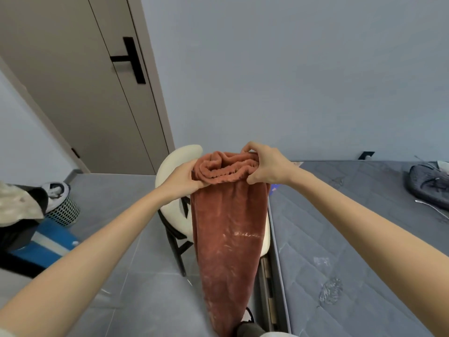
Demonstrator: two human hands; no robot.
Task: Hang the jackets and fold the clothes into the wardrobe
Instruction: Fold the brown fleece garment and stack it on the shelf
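We are reaching both bare arms forward, the left forearm coming in from 8 o'clock and the right from 4 o'clock, meeting near the centre. Our left hand (183, 177) is gripping the waistband of the rust-red fleece trousers (228, 239), its thumb pressing down over the left edge. Our right hand (266, 166) is pinching the right edge, knuckles up. The trousers are hanging toward 6 o'clock, in front of a cream chair (170, 171). A grey mattress (352, 227) is lying at 3 o'clock, a door (85, 93) standing at 10 o'clock.

no legible text, labels, numbers, signs
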